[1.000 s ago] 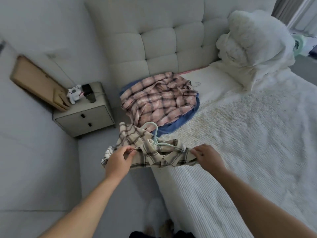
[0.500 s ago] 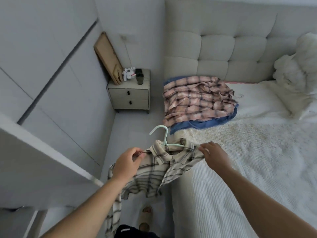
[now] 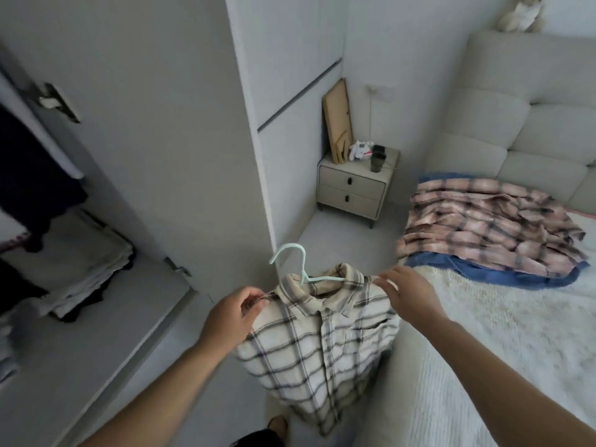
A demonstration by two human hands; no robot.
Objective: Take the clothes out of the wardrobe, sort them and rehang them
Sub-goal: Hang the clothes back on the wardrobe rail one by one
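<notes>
A cream plaid shirt (image 3: 319, 359) hangs on a mint-green hanger (image 3: 298, 261) in front of me, beside the bed's edge. My left hand (image 3: 233, 314) pinches its left shoulder. My right hand (image 3: 408, 296) grips the right shoulder, fingers curled over the fabric. The hanger's hook sticks up free between my hands. A pink plaid shirt (image 3: 490, 227) lies spread on the bed over a blue garment (image 3: 503, 274). The open wardrobe (image 3: 80, 240) is at the left, with dark clothes (image 3: 29, 175) hanging and folded clothes (image 3: 93, 262) on its shelf.
The wardrobe's open door (image 3: 154, 124) stands between me and a beige nightstand (image 3: 354, 185) carrying small objects. The bed (image 3: 503, 359) with a white textured cover fills the right side, against a padded headboard (image 3: 529, 124). A narrow strip of floor runs between wardrobe and bed.
I have turned left from the bed toward the wardrobe. The cream plaid shirt, bunched on the bed edge a second ago, now hangs lifted off it between my hands.
</notes>
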